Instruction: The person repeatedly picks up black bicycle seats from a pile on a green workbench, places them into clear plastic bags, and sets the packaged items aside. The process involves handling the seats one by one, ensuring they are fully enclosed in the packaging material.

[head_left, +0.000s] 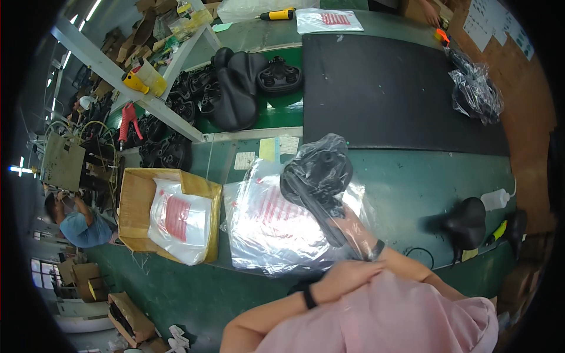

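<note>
A black bicycle saddle [321,167] inside a clear plastic bag rests on a stack of flat clear plastic bags [268,232] with red print. My right hand [352,230] is closed on the near right side of the bagged saddle, with part of its fingers behind the plastic. Close to my body, my left hand [347,279] lies against the front of my pink shirt [376,312], just below my right wrist. Its fingers are turned away and mostly hidden. Both wrists wear dark bands.
Left of the stack stands an open cardboard box [134,206] with more printed bags. Several unbagged saddles [235,97] lie beyond it. A black mat [400,94] covers the far bench. At the right are another saddle [465,223] and a white bottle [495,200].
</note>
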### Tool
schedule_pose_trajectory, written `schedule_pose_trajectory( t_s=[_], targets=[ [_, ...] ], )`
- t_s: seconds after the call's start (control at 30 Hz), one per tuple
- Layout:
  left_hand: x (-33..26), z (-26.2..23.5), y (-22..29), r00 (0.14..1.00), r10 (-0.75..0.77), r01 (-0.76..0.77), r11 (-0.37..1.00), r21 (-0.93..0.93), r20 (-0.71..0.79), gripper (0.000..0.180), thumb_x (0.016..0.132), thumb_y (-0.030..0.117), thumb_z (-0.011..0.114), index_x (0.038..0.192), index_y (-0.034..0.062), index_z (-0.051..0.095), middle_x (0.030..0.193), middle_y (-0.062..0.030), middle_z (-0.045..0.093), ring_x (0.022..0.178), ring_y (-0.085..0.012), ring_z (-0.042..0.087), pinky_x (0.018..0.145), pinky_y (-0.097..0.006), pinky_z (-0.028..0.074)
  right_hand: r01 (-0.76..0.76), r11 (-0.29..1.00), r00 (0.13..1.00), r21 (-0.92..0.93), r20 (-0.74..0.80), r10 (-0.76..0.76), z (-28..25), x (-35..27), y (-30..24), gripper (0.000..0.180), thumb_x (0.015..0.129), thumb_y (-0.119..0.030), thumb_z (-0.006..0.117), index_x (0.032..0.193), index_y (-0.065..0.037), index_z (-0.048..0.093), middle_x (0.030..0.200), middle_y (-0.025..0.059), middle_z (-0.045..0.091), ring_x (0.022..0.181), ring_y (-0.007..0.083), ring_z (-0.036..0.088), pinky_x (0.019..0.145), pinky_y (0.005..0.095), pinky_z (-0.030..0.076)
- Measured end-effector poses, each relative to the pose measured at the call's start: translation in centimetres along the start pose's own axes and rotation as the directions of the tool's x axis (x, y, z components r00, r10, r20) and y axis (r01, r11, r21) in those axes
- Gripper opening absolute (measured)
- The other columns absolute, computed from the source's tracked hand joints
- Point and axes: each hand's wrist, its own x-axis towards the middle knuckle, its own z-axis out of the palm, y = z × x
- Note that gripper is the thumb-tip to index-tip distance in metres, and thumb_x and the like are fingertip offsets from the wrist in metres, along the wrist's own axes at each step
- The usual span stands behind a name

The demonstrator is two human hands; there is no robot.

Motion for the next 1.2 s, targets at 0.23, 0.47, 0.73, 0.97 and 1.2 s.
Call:
schedule_pose_trajectory(
  t_s=[0.23,0.47,0.73,0.97,1.2],
  targets=[
    [5.9,-12.5,-9.6,0.904,-0.355,0.275,0.909,-0.314,-0.238,0.020,0.089,0.005,0.055,0.107,0.0035,0.065,0.092,-0.0022,0.066,0.083,-0.0107,0.059,0.077,-0.027,0.048,0.018,0.990,0.980,0.142,-0.199,0.010,-11.5,3.3,-8.4,0.029,0.086,-0.025,0.060,0.101,-0.001,0.063,0.106,0.0147,0.064,0.097,0.0256,0.065,0.085,0.0362,0.052],
    [5.7,-39.4,-32.4,0.331,-0.376,0.624,0.775,-0.098,-0.865,0.084,0.074,0.034,0.079,0.136,-0.0063,0.038,0.135,-0.0247,0.047,0.126,-0.0323,0.046,0.102,-0.038,0.038,0.581,0.763,0.650,0.284,-0.726,-0.225,-25.9,14.3,-17.6,0.040,0.098,-0.031,0.050,0.128,-0.005,0.051,0.117,0.0119,0.060,0.109,0.0238,0.059,0.093,0.0386,0.049],
    [9.8,-41.0,-32.0,0.542,-0.674,0.392,0.731,-0.559,-0.501,0.096,0.071,0.028,0.082,0.144,0.0014,0.026,0.130,-0.0192,0.048,0.110,-0.0323,0.057,0.086,-0.045,0.052,-0.226,0.957,0.974,0.180,0.036,0.223,-5.1,14.6,-6.1,0.039,0.099,-0.030,0.047,0.118,0.003,0.057,0.098,0.0161,0.067,0.079,0.0220,0.068,0.072,0.0325,0.056],
    [11.3,-30.7,-21.4,0.803,-0.022,0.397,0.766,0.506,-0.596,0.070,0.062,0.007,0.078,0.123,0.0058,0.045,0.117,-0.0156,0.050,0.109,-0.0357,0.051,0.088,-0.040,0.046,-0.332,0.747,0.937,0.577,0.291,0.192,-3.3,17.2,-4.6,0.064,0.098,-0.053,0.035,0.130,0.001,0.048,0.116,0.0195,0.062,0.096,0.0288,0.067,0.082,0.0420,0.055],
    [9.2,-18.0,-13.3,0.913,0.407,-0.297,0.633,0.715,0.019,0.062,0.061,-0.003,0.069,0.119,0.0160,0.058,0.115,-0.0124,0.051,0.113,-0.0347,0.047,0.103,-0.050,0.036,-0.392,0.733,0.911,0.556,0.345,0.226,-7.4,3.8,-8.1,0.052,0.089,-0.015,0.058,0.134,0.004,0.039,0.116,0.0245,0.059,0.093,0.0366,0.067,0.074,0.0413,0.060]
  ],
)
